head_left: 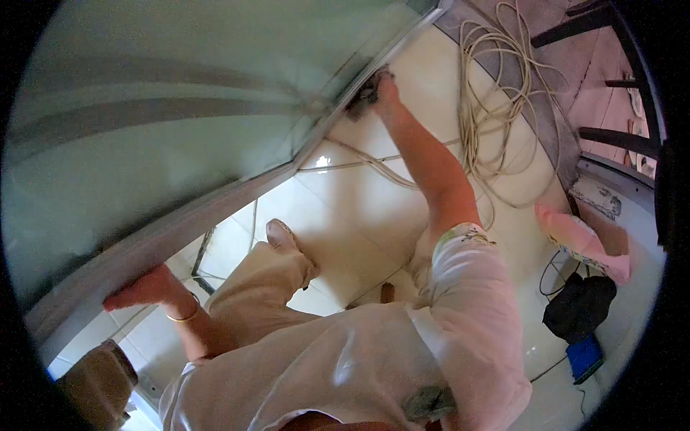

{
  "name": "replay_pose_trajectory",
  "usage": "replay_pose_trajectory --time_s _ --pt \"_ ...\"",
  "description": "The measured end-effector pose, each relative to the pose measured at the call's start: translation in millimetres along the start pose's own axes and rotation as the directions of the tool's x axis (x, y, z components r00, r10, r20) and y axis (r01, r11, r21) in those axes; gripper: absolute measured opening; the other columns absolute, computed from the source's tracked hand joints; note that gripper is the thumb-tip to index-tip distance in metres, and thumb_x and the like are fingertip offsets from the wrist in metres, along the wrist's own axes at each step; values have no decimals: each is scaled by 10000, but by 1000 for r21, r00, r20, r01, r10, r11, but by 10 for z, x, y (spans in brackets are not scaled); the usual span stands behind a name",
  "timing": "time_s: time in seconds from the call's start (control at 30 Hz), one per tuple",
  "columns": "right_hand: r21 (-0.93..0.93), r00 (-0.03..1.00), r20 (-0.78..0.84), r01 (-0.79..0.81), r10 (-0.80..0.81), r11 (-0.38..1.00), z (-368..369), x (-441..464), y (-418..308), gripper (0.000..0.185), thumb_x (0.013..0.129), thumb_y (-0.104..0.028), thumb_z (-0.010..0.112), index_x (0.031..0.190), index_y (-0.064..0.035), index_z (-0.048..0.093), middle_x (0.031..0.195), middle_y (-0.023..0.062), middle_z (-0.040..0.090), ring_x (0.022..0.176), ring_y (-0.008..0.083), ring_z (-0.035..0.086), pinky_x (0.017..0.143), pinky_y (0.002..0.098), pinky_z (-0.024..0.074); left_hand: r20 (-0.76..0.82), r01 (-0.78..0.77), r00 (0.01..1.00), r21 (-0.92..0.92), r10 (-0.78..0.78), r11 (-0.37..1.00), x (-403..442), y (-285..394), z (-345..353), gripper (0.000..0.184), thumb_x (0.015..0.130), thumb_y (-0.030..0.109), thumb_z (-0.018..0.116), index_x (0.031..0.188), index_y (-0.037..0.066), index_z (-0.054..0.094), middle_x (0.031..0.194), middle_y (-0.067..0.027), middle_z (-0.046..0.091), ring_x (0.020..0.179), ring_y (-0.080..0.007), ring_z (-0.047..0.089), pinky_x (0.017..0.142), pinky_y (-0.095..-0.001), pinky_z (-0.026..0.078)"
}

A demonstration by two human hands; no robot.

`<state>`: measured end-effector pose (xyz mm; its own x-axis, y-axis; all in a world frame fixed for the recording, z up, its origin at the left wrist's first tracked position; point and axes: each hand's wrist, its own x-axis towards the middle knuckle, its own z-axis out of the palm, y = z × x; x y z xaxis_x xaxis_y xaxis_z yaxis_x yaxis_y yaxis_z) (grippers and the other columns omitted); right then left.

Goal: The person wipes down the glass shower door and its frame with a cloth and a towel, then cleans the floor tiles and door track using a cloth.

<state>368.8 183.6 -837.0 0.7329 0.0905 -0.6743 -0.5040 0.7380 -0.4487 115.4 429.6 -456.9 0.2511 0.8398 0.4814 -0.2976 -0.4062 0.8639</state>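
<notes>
A large glass door [180,136] with a grey frame [215,212] leans across the upper left of the head view. My left hand [154,291] grips the frame's edge at the lower left, its fingers partly hidden by the frame. My right arm reaches far forward. In my right hand [387,86] is a dark, crumpled cloth [365,97], pressed against the frame near its far end. The fingers there are closed and partly lost in the dark cloth.
A tangled pale hose or cable [496,100] lies on the tiled floor [366,208], its strands running under my right arm. At the right are a pink bag [575,241], a black cloth-like bundle [581,307] and a blue item [583,358]. A brown box [97,384] stands lower left.
</notes>
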Motion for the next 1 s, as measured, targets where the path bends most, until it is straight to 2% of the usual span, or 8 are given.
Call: replay_pose_trajectory --time_s 0.27,0.47,0.6,0.77,0.8,0.83,0.9,1.0 --pt "-374 848 -118 444 -516 814 -718 1710 -1416 504 840 -244 573 1255 -37 375 1145 134 508 1005 303 535 810 483 460 -26 -95 994 246 105 965 58 -57 167 974 671 831 404 1363 151 330 1379 -112 301 1242 -321 337 1036 -539 279" --pt "-632 876 51 400 -480 663 -471 1450 -1879 565 836 -273 588 1286 -64 320 1161 149 482 1014 311 512 826 466 459 -13 -61 998 123 63 991 54 -54 204 891 726 743 425 1338 99 344 1392 -131 290 1249 -341 313 1023 -570 264" --pt "-245 846 -28 510 -532 824 -173 1204 -971 549 825 -241 540 1269 -10 317 1195 196 491 1080 320 482 882 415 415 -82 -65 994 127 76 990 41 -62 215 885 727 728 426 1328 82 356 1394 -142 289 1251 -360 296 1010 -586 266" --pt "-582 980 161 188 -115 791 -391 150 11 572 862 -165 531 1350 -6 280 1248 190 471 1138 312 457 980 389 353 25 -39 999 165 35 986 109 -98 77 1021 620 818 496 1366 145 311 1392 -122 282 1269 -343 297 1052 -561 243" --pt "-575 961 140 -117 238 810 -342 -18 -84 524 866 -168 525 1326 -4 336 1235 184 484 1130 300 468 964 398 369 -16 46 999 101 -44 994 75 -54 168 1021 618 820 493 1363 145 315 1392 -121 281 1266 -342 300 1049 -561 249" --pt "-903 966 242 189 92 386 -425 182 -132 473 847 -166 544 1271 -13 398 1190 174 520 1100 297 500 923 398 405 -47 33 999 113 -27 993 67 -48 203 1021 618 819 494 1362 143 318 1393 -121 280 1260 -344 307 1043 -565 257" --pt "-563 833 549 425 64 -708 -888 1218 -234 378 811 -163 581 1161 -32 523 1098 154 592 1041 290 564 843 399 476 -107 5 994 146 11 989 63 -48 240 1019 616 816 496 1360 140 325 1395 -122 279 1249 -346 322 1031 -571 273" --pt "-924 840 114 286 -530 254 -777 1990 -1224 318 821 -225 554 1051 -6 570 987 190 623 931 322 602 784 417 474 -51 -97 992 260 114 961 301 -180 -170 1017 619 805 506 1355 124 337 1390 -124 293 1235 -350 341 1022 -581 278"
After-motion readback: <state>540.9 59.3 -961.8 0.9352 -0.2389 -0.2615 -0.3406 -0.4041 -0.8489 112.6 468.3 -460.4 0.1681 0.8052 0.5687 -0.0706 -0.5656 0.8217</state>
